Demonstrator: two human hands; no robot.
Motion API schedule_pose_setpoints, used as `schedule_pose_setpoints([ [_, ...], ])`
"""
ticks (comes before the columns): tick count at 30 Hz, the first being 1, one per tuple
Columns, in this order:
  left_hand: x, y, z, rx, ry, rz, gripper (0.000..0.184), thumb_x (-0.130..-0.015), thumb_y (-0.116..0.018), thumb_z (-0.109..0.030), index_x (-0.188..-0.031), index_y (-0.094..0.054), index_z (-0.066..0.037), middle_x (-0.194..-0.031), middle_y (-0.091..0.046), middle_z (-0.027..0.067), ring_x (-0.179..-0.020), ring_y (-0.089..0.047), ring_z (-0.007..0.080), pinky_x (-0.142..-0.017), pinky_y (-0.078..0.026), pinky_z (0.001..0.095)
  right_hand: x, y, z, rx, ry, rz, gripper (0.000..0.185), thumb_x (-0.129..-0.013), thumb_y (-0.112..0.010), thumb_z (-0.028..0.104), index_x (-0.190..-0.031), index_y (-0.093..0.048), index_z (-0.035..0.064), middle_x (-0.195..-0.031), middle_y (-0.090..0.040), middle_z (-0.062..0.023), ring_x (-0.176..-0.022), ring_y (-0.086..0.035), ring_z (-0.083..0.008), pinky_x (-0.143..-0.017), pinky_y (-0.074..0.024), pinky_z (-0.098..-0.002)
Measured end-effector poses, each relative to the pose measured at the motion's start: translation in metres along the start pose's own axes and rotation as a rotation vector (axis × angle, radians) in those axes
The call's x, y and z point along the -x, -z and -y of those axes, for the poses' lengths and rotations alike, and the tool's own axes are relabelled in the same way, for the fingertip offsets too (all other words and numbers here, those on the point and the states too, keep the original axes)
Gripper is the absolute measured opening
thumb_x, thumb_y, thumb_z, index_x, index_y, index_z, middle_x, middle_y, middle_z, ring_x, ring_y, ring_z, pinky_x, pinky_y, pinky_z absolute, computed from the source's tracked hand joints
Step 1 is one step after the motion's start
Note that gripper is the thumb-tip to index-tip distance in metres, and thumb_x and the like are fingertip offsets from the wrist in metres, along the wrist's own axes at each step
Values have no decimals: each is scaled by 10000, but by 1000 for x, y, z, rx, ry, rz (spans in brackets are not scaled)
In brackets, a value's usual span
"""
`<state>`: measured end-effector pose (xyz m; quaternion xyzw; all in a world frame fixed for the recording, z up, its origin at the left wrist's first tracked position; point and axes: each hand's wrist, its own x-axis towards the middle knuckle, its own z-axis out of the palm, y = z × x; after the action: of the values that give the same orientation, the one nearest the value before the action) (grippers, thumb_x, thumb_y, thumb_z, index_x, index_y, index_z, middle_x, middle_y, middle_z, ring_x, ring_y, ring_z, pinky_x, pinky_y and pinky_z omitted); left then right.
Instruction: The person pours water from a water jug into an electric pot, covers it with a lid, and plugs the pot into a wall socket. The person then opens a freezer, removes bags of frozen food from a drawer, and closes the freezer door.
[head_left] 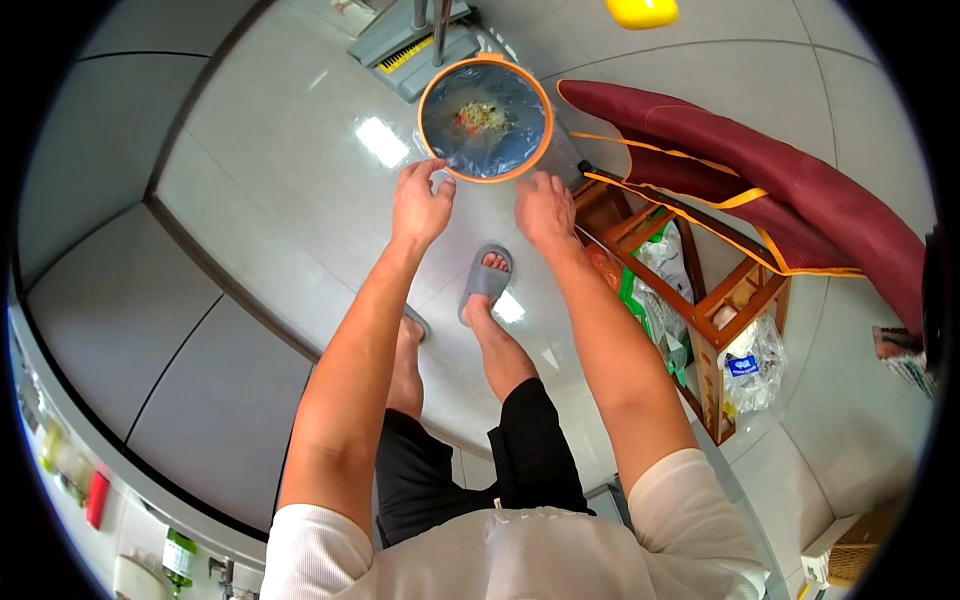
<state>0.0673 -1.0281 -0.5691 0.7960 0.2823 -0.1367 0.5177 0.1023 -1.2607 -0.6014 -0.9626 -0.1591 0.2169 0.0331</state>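
Note:
An orange-rimmed bin (548, 135) lined with a dark translucent bag stands upright on the floor, with food scraps (483, 119) at its bottom. My left hand (422, 205) is at the lower left of the rim, index finger at the rim's edge and thumb apart from it, with nothing seen between them. Below the rim on the right, my right hand (547, 208) hangs with fingers loosely bent and slightly apart, holding nothing visible.
Right of the bin are a wooden rack (740, 318) holding plastic bags and a dark red cloth (690, 125) with orange trim. A grey dustpan (405, 50) stands behind the bin, left side. Grey cabinets (150, 300) and a counter edge curve along the left.

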Motion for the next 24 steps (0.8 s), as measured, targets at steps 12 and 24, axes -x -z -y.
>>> schedule_pose_setpoints([
  [12,52,64,-42,268,112,150,575,-952,-569,-3,-1521,-599,-82,-1464,-628,147,-1129,-683,221,-967,-552,353,48,67,38,-574,-121,-149,447,-930,-623,55,-1369,-685,115,-1296,-683,-154,-1202,-659,-338,-996,-540,-465],
  [24,311,316,-81,1231,230,-235,487,-1120,-479,-203,-1594,-466,-91,-1433,-649,117,-1170,-680,208,-971,-559,358,134,199,253,-1220,83,106,233,-1008,-641,30,-1226,-725,22,-1025,-754,-58,-820,-678,-117,-771,-566,-273],
])
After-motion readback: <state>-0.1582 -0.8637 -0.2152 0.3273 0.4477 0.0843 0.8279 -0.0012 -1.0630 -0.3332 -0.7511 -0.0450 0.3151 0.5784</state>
